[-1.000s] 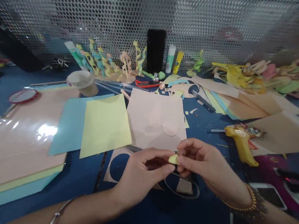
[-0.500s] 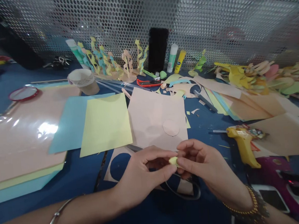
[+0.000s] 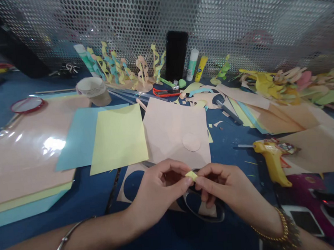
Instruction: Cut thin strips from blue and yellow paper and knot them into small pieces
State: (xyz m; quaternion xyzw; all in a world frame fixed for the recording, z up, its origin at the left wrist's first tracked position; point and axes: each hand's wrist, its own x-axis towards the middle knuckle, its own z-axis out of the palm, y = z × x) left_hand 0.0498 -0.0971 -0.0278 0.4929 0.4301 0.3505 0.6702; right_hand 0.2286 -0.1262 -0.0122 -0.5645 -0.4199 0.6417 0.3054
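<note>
A small yellow piece of paper (image 3: 191, 175), folded or creased, is pinched between both hands above the near part of the table. My left hand (image 3: 163, 189) grips its left side with thumb and fingertips. On its right side, the thumb and forefinger of my right hand (image 3: 225, 182) close on it. Just beyond the hands lies a pink paper sheet (image 3: 173, 128) bearing a cut paper circle (image 3: 191, 142). Scissors (image 3: 204, 214) lie under the hands, their handle loop partly covered. A pink offcut with a round hole (image 3: 121, 192) is beside my left hand.
Yellow paper (image 3: 118, 138) and blue paper (image 3: 78, 137) lie left of centre. A yellow glue gun (image 3: 269, 159) rests at right, near a purple device (image 3: 305, 191). Behind stand a paper cup (image 3: 95, 93), a black phone (image 3: 176, 55), glue sticks (image 3: 192, 64) and curled paper stems (image 3: 113, 65).
Both hands have shifted slightly, and the yellow paper piece has turned, now showing a pointed, flatter face. My right hand's fingers have spread lower. The things on the table stay where they were.
</note>
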